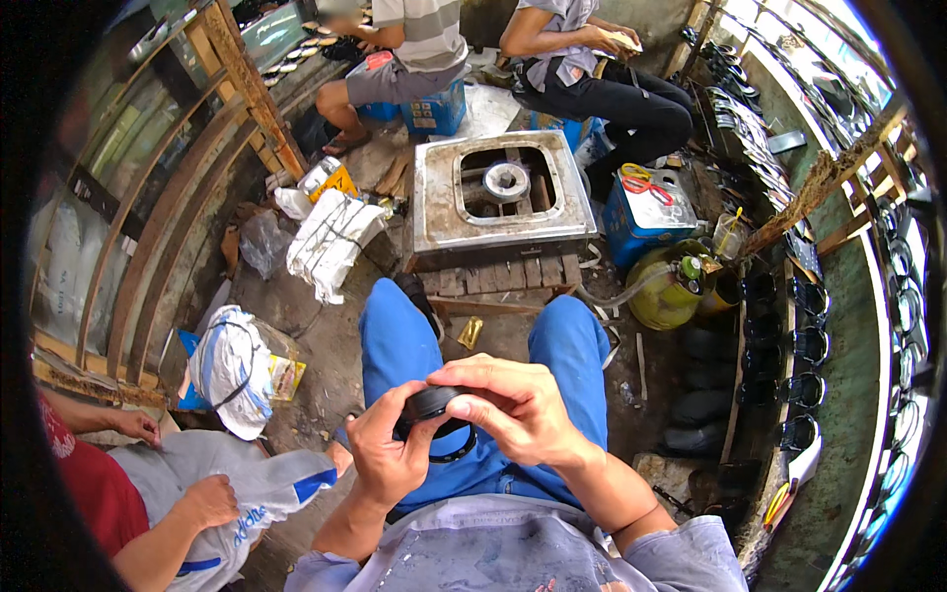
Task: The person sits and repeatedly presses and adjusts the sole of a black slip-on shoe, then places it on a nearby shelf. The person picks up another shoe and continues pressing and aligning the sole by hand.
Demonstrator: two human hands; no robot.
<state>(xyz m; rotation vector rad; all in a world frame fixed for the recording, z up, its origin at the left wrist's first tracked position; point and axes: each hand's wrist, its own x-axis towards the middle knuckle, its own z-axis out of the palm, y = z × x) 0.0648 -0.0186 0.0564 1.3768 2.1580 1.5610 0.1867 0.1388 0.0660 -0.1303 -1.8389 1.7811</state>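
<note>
Head cam's got the left hand (380,439) and right hand (525,409), fingers pinching 1 black sandal (432,401) over blue trousers (572,360).

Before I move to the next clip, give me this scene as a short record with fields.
Left hand: grips a small black item, possibly footwear, from its left
Right hand: fingers and thumb on the same item
Item position: raised over the lap, above blue trousers
Ahead: metal stove with a round burner
Right of stove: blue container, yellow-green gas cylinder
Far right: racked dark footwear
Others: two seated people beyond the stove; one in red, lower left
</note>
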